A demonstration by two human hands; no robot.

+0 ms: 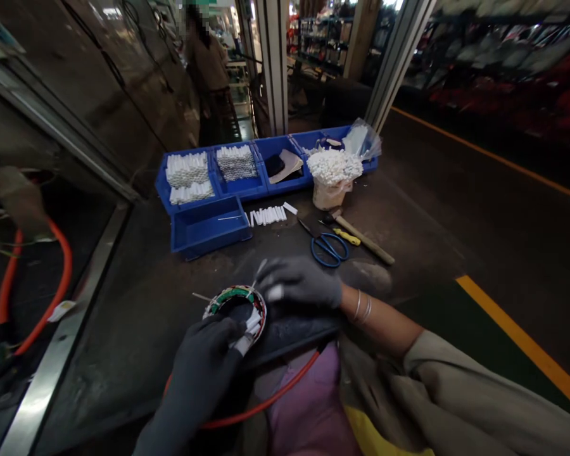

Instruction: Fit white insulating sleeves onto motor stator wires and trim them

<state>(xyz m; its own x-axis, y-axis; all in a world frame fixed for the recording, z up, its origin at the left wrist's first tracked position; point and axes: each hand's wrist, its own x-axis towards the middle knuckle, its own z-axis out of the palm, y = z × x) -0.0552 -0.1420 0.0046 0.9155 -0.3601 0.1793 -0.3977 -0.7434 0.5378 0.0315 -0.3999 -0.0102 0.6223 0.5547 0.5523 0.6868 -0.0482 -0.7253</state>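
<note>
A ring-shaped motor stator (pixel 235 292) with green, red and white windings lies on the work surface near me. My left hand (pixel 209 354), in a dark grey glove, is closed on its near left rim, with white sleeves (pixel 253 321) by the fingertips. At the ring's far right side, my right hand (pixel 297 283), also gloved, has its fingers bent together at a thin white cable tie (pixel 260 272) that stands up from the rim. Part of the grip is hidden behind the fingers. Another tie end (pixel 202 296) sticks out on the left.
Blue bins (pixel 261 180) hold stacked white tubes; a blue tray (pixel 211 229) stands before them. Beyond my right hand are blue-handled scissors (pixel 330 249), a yellow-handled tool (pixel 346 237), a hammer (pixel 365 237) and a tub of cable ties (pixel 333 174). A red cable (pixel 266 411) crosses my lap.
</note>
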